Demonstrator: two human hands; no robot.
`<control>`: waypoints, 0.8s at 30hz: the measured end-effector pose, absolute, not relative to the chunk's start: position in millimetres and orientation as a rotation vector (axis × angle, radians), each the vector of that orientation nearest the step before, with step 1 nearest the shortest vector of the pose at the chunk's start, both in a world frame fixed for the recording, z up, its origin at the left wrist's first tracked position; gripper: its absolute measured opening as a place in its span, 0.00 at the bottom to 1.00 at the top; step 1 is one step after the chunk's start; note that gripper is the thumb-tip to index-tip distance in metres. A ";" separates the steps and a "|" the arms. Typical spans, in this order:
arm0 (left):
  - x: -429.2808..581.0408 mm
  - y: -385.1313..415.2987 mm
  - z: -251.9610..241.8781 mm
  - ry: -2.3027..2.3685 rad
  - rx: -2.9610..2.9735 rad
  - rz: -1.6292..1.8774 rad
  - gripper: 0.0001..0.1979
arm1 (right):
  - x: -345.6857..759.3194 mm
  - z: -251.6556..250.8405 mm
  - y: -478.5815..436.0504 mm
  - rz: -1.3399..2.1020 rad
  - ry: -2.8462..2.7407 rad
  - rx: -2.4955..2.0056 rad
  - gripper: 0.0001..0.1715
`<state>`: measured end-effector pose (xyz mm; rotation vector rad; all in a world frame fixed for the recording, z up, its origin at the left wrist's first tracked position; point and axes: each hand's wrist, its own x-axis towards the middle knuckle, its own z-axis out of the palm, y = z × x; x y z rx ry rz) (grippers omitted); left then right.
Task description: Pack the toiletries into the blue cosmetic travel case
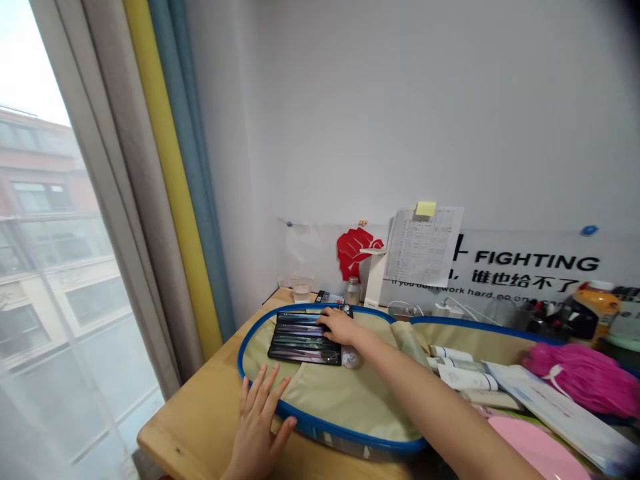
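My right hand (337, 327) reaches across the open case and rests on the right part of a dark flat pack (300, 343). Slim, shiny items lie in rows in that pack; their exact kind is too small to tell. The fingers touching it are bent and slightly apart, and the thumb is hidden. Beside the pack's lower right corner sits a small clear round object (351, 357). Close to the case's blue front edge, my left hand (260, 413) is open with fingers spread and nothing held. The case's beige lining (360, 400) shows around the pack.
The case's right half holds white tubes (467, 378), a pink bundle (585, 380), a white flat packet (555, 413) and a pink round item (535, 447). Behind stand a glass jar (353, 291), a white lamp (375, 277) and an orange bottle (595, 310). Curtains (165, 167) hang left of the wooden table (200, 407).
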<state>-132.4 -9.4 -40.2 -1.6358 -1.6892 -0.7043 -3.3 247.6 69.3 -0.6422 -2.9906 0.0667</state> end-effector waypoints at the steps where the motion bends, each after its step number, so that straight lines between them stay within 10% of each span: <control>1: -132.3 -9.5 -40.2 -1.691 -1.640 -0.709 0.25 | -2.8 66.1 245.0 0.057 -2.999 -0.666 0.23; 11: -131.2 -10.6 -39.0 -1.667 -1.649 -0.709 0.23 | -3.0 52.9 218.0 -0.001 -3.163 -0.762 0.61; 24: -131.6 -9.6 -39.2 -1.683 -1.645 -0.710 0.22 | -4.3 66.4 208.9 0.038 -3.224 -0.812 0.62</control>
